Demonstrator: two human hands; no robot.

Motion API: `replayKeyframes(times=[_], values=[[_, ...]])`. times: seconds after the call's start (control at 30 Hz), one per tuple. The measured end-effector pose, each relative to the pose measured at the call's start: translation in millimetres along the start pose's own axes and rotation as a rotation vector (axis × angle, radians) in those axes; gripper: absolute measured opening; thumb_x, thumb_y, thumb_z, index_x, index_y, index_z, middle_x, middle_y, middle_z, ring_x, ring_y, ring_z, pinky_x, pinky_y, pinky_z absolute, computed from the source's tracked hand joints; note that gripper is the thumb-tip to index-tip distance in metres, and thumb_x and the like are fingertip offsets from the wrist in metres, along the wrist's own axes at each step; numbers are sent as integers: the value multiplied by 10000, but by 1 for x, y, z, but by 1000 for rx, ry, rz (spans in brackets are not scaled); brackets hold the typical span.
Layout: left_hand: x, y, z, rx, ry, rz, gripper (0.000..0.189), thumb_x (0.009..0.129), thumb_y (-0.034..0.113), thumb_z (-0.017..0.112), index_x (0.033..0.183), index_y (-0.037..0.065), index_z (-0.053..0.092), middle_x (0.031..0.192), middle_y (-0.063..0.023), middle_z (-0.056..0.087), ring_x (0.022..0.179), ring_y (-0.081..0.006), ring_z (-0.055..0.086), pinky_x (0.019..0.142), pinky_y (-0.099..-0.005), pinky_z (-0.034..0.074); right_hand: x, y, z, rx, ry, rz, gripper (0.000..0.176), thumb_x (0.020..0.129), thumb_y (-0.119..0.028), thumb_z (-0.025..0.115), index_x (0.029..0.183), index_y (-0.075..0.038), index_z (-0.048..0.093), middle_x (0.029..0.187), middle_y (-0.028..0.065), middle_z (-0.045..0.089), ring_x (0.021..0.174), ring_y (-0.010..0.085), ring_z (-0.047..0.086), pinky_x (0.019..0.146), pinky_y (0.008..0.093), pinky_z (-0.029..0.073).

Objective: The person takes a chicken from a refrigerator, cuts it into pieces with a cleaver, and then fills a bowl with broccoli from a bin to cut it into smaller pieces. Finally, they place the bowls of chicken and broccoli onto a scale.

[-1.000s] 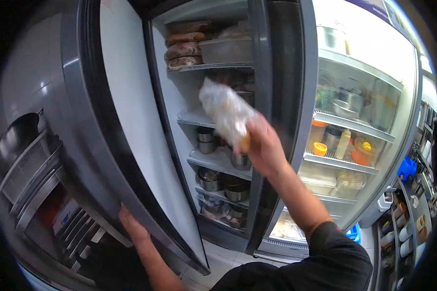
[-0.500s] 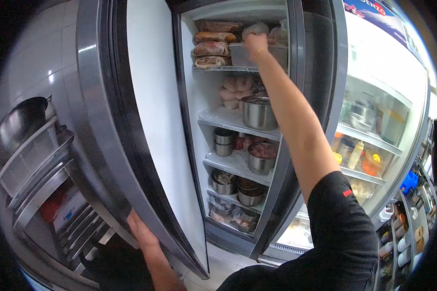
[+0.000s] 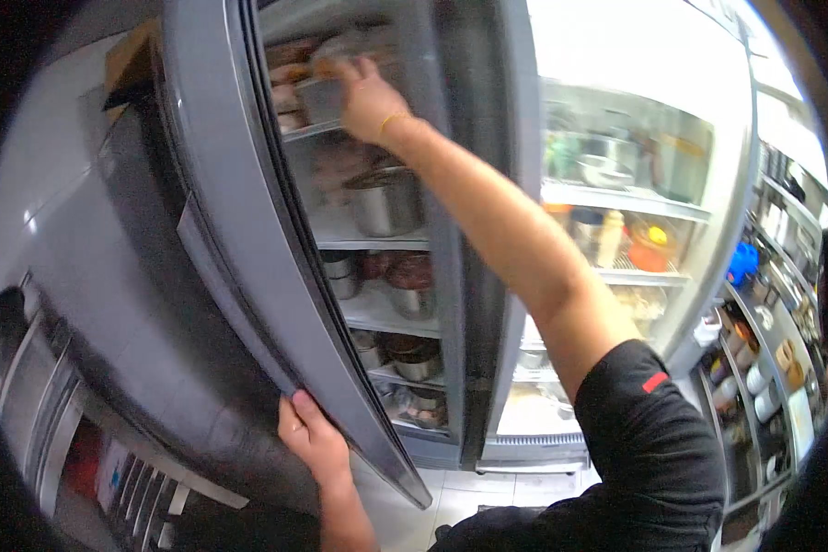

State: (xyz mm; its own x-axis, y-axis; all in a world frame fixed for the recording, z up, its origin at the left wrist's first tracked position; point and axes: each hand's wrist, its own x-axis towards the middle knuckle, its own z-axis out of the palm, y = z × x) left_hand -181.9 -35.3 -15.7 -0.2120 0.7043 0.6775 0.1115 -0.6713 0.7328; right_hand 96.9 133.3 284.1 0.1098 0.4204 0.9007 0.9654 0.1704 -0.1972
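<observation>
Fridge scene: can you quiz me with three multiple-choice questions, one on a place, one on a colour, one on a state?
1. Where is the right hand?
A. at the top shelf
B. at the bottom shelf
C. on the floor

2. What colour is the sleeve?
A. white
B. black
C. yellow

3. How is the fridge door that the left hand grips?
A. shut
B. partly open
C. taken off

Answers:
1 A: it reaches a container up there.
2 B: the cloth is black, with a small red mark.
3 B: the shelves show past the door's edge.
</observation>
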Motion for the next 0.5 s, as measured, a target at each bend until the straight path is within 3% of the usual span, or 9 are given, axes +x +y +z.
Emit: replayKeyframes(times=[0.1, 0.13, 0.2, 0.27, 0.33, 0.37, 0.4, 0.43, 0.5], values=[[-8, 1, 64, -47, -37, 31, 338, 1077, 269, 536, 1020, -58, 599, 864, -63, 610, 821, -152, 551, 770, -303, 457, -104, 22, -68, 349, 283, -273, 338, 924, -78, 547, 1243, 30, 578, 1301, 320, 540, 1169, 497, 572, 1053, 479, 478], [-11, -4, 82, -28, -56, 14, 337, 1076, 274, 540, 1014, -53, 590, 856, -58, 594, 822, -153, 543, 773, -304, 455, -158, 24, -110, 397, 269, -301, 303, 923, -36, 543, 1217, 27, 582, 1260, 295, 571, 1183, 478, 570, 1046, 478, 476], [-11, -8, 119, 10, -110, -18, 337, 1072, 284, 549, 1002, -45, 572, 839, -47, 560, 823, -154, 529, 779, -305, 452, -271, 37, -173, 454, 173, -264, 287, 896, 32, 582, 1183, 17, 591, 1212, 249, 595, 1222, 435, 564, 1056, 483, 464], [-13, -7, 157, 103, -127, -11, 343, 1058, 307, 583, 1019, -30, 536, 882, -54, 532, 838, -169, 510, 801, -326, 458, -398, 80, -214, 545, -156, -239, 367, 912, 14, 603, 1275, -10, 557, 1316, 222, 560, 1273, 416, 544, 1072, 473, 460], [-14, -37, 194, 137, -123, 88, 394, 1038, 331, 618, 1166, -33, 541, 1015, -126, 584, 926, -241, 563, 867, -382, 479, -543, 130, -254, 539, -535, 92, 456, 938, -161, 671, 1359, -48, 539, 1459, 227, 459, 1319, 418, 511, 1100, 455, 448], [-25, -38, 216, 185, -83, 105, 454, 1026, 335, 636, 1239, -50, 527, 1100, -176, 593, 991, -301, 584, 918, -413, 479, -637, 158, -265, 366, -674, 462, 500, 948, -246, 658, 1389, -49, 531, 1445, 230, 490, 1298, 415, 529, 1101, 449, 447], [-40, -41, 231, 230, -30, 123, 523, 1013, 339, 654, 1313, -67, 513, 1185, -227, 603, 1057, -362, 606, 968, -444, 480, -713, 180, -293, 239, -707, 700, 489, 939, -274, 651, 1365, -47, 571, 1349, 233, 577, 1261, 394, 559, 1079, 454, 462], [-45, -63, 238, 561, 134, 349, 641, 996, 337, 674, 1405, -105, 453, 1238, -308, 601, 1161, -441, 593, 1034, -483, 469, -767, 191, -333, 213, -673, 838, 440, 948, -274, 649, 1327, -57, 602, 1313, 223, 597, 1158, 344, 629, 1015, 439, 500], [-72, -56, 246, 564, 194, 385, 652, 989, 311, 685, 1386, -145, 442, 1196, -346, 624, 1114, -450, 624, 1042, -497, 471, -837, 201, -399, 171, -577, 1056, 386, 952, -277, 651, 1273, -63, 641, 1238, 207, 627, 979, 290, 714, 918, 430, 545]])
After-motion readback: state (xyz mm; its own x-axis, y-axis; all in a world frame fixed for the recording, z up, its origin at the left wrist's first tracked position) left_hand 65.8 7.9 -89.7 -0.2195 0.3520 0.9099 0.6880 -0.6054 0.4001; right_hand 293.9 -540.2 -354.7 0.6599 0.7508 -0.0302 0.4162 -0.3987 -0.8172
